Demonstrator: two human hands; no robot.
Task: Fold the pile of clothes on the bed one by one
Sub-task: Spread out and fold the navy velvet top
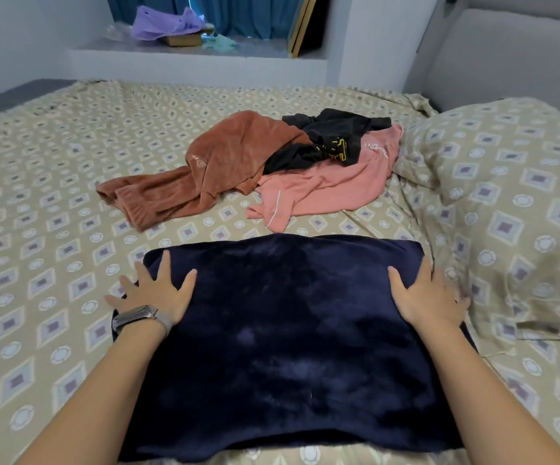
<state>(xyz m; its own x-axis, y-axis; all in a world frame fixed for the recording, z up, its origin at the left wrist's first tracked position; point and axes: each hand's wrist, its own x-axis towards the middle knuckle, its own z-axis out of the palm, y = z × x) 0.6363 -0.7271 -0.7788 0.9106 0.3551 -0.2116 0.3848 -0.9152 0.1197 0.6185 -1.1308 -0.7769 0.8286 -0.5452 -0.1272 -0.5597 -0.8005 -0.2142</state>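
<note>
Item: navy plush garment [288, 330], spread as a broad flat rectangle on the bed [53, 196], nearest the viewer. Pile looks thick and velvety; judged soft, limp, moderately weighty for clothing, not slippery, not fragile. Will sag if lifted from one point; best taken at the two far corners or along a side edge, both hands together.

Left hand [152, 290]: on the garment's left edge near the far corner, fingers spread wide and flat, pressing, gripping nothing. Watch [137, 317] on that wrist.

Right hand [429, 297]: on the garment's right edge, fingers straight and splayed, pressing flat; outer fingers blurred.

Beyond the navy garment, well apart: rust ribbed trousers [204, 172], black garment [325, 142] lying on a pink top [325, 186], all crumpled, unfolded, judged light and floppy.

Right of the navy garment: pillow [506, 182], just beside it.
</note>
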